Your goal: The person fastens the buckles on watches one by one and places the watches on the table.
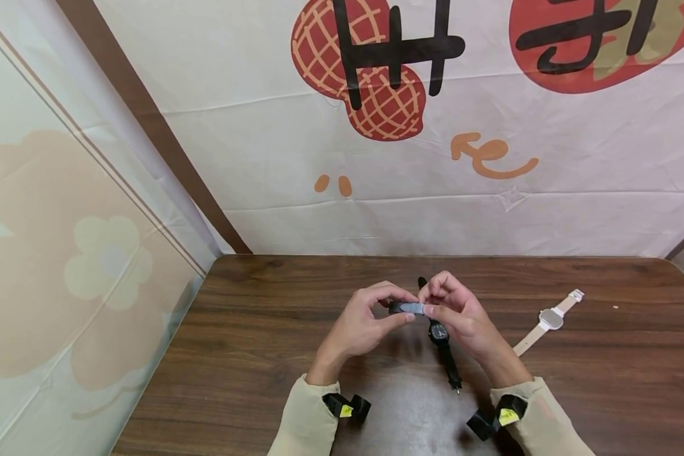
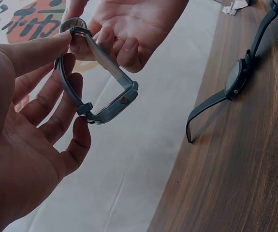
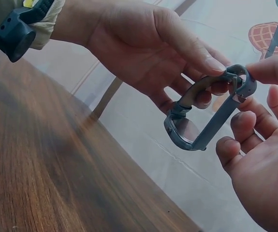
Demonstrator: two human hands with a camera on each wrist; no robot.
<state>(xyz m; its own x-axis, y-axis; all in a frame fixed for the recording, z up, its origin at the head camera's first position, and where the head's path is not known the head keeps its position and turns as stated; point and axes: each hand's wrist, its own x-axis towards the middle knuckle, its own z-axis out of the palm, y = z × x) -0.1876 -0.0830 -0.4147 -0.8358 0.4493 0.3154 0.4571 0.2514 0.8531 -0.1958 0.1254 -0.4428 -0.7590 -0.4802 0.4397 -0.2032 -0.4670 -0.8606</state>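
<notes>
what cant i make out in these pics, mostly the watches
- Grey-blue watch: its dial, turned away from the camera in both wrist views.
- Black watch: part of its strap in the head view, covered by the hands.
- Pale watch: any dial markings in the head view, too small to read.
- Right hand: partly cut off by the right edge of the right wrist view.

Over the worktop (image 1: 234, 354), a held watch (image 1: 411, 308) sits between left grip (image 1: 370, 320) and right grip (image 1: 462, 313). A second watch (image 1: 439, 332) lies below, a third watch (image 1: 550, 319) farther right; a backdrop (image 1: 399, 221) hangs behind.
</notes>
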